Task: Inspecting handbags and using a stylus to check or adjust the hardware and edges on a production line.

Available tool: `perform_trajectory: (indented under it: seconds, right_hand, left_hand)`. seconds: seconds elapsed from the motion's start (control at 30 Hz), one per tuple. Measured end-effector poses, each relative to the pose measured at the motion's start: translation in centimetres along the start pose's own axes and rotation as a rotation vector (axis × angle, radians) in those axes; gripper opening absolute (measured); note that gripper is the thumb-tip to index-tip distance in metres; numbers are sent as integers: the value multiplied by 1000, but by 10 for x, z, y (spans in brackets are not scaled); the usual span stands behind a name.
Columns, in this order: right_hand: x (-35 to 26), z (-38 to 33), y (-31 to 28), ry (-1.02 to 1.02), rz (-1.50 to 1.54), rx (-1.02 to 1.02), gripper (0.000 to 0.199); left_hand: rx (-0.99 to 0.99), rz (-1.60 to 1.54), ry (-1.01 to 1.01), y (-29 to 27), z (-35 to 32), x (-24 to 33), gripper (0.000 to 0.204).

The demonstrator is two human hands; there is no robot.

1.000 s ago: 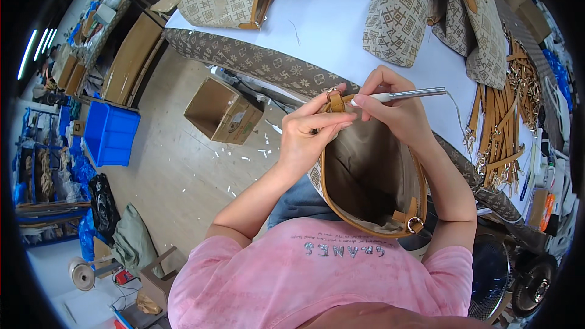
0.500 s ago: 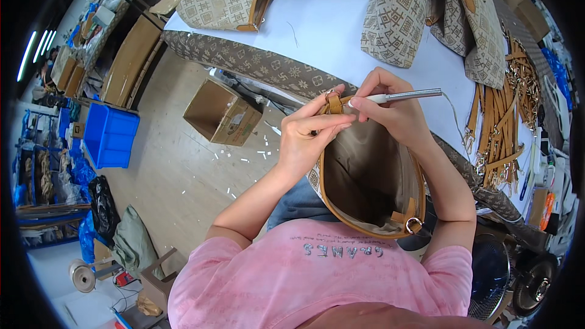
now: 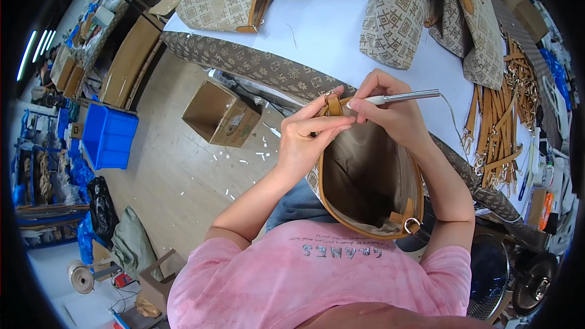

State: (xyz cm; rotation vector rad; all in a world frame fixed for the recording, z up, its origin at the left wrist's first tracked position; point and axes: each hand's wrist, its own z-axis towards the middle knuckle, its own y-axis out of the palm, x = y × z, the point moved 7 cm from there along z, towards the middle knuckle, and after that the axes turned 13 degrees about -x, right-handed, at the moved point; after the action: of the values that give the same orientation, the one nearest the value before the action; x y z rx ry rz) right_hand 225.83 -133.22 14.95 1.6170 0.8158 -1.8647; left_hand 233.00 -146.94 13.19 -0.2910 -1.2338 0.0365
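Note:
An open handbag [image 3: 369, 178] with a patterned outside, brown lining and tan edging hangs in front of me over my lap. My left hand [image 3: 311, 131] pinches the tan tab [image 3: 334, 106] at its upper corner, which carries a metal ring. In my right hand [image 3: 384, 106] is a slim corded pen-shaped tool [image 3: 411, 96], with a white front part and a metal tube behind. Its front end points left at the tab, and my fingertips partly hide whether it touches. A second metal ring [image 3: 412, 226] sits at the bag's lower right corner.
Patterned bags [image 3: 395, 18] lie along the far side of the white-topped table [image 3: 317, 18]. Tan straps with metal clips [image 3: 499, 128] are heaped at the right. On the floor stand a cardboard box [image 3: 222, 113] and a blue crate [image 3: 109, 137]. Fans [image 3: 536, 289] are at lower right.
Both hands keep nearly the same place and grip. The tool's rear end has shifted very slightly left, and its cord hangs a little differently.

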Motion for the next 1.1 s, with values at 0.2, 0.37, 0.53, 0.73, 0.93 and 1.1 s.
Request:
perform_trajectory:
  seconds: [0.2,0.37,0.53,0.73,0.93,1.1]
  right_hand:
    - [0,0,0,-7,6,-9,16]
    - [0,0,0,-5,-22,-10,17]
    - [1,-1,-6,-1,87,-1,15]
    - [4,-1,-14,-91,656,57,15]
    - [4,-3,-16,-147,696,19,16]
    - [7,-3,-21,-188,731,29,16]
  left_hand:
    - [0,29,23,1,1,3,23]
    - [-7,14,5,0,0,2,23]
    - [51,-71,7,1,-1,2,22]
    - [219,-273,-179,-11,-3,-15,19]
    - [259,28,-179,-24,6,-23,15]
    - [265,11,-27,-21,10,-19,16]
